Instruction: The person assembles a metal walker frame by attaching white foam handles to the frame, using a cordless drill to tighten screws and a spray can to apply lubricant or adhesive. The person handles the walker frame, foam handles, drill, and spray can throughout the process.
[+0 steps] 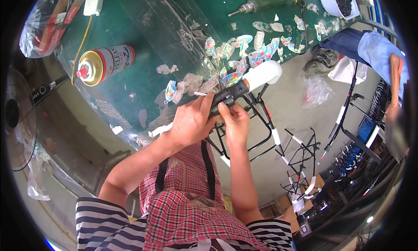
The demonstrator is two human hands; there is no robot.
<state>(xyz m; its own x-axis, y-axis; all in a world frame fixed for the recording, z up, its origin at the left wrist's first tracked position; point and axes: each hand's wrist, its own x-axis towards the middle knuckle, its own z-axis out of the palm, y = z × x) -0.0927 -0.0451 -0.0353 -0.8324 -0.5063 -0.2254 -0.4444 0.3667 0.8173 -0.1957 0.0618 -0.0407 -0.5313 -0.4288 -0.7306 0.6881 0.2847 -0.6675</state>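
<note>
Near the green table's edge, my left hand (191, 121) is closed around a black tube (230, 94) with holes in its side. My right hand (236, 123) grips the same tube from below, thumb against it. The tube slants up to the right and has a narrow orange band and a rounded white cover (265, 74) at its far end. A black tubular frame (265, 135) with white-wrapped parts hangs below the hands; whether it joins the tube is hidden. Several colourful stickers (263, 51) and torn clear scraps lie on the table just beyond the tube.
On the green table (135, 31) stand a spray can (106, 64), a green power screwdriver (265, 3) and a white tub of black screws (339, 3). A fan (19, 116) is at left. More frames (302, 153) stand on the floor; another person (379, 51) is at right.
</note>
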